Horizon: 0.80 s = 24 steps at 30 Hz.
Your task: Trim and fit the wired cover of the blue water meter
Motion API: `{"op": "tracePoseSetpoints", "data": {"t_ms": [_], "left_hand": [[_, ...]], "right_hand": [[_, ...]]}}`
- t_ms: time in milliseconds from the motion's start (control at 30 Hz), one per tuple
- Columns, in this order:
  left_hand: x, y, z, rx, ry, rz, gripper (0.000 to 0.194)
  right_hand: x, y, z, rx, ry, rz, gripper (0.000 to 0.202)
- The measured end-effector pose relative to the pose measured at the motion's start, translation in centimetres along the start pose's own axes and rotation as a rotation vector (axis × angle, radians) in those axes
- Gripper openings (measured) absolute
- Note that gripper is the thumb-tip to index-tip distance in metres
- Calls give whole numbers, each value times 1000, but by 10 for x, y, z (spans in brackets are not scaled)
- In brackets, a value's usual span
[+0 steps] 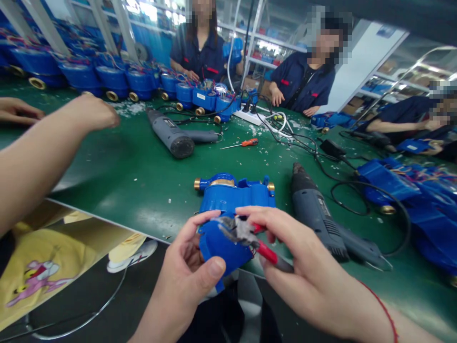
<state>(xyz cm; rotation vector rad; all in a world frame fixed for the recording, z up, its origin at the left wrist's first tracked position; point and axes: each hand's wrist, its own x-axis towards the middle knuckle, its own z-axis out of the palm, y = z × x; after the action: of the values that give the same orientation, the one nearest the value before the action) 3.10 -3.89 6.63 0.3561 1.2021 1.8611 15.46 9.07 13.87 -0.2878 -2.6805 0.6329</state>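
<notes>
My left hand (194, 267) is closed round a blue plastic cover (226, 252), its thumb on the near face. My right hand (296, 252) grips red-handled cutting pliers (269, 252), whose metal jaws lie against the upper edge of the cover. Whether the jaws are biting into the plastic I cannot tell. Just beyond my hands a blue water meter (233, 195) with brass threaded ends lies on the green table (150, 190). My fingers hide part of the cover.
Heat guns lie at right (317, 214) and farther left (174, 133). An orange screwdriver (246, 143), a white power strip (250, 114) and black cables are behind. Blue meters (110, 78) line the back; more (400, 190) are at right. A neighbour's arm (53, 143) reaches in from the left.
</notes>
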Motion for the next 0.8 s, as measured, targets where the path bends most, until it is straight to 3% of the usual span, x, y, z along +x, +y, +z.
{"op": "tracePoseSetpoints", "data": {"t_ms": [133, 267, 467, 667, 800], "left_hand": [[-2, -1, -1, -44, 36, -33, 75], [-1, 0, -3, -54, 39, -55, 75], [-10, 2, -2, -24, 14, -77, 76], [-24, 2, -3, -67, 43, -173, 49], [-25, 2, -8, -113, -70, -185, 25]], "right_hand": [[-2, -7, 2, -8, -93, -66, 41], [-12, -11, -6, -24, -12, -4, 28], [-31, -1, -7, -331, -8, -33, 30], [-39, 4, -1, -308, -22, 3, 32], [-38, 4, 0, -305, -34, 8, 30]]}}
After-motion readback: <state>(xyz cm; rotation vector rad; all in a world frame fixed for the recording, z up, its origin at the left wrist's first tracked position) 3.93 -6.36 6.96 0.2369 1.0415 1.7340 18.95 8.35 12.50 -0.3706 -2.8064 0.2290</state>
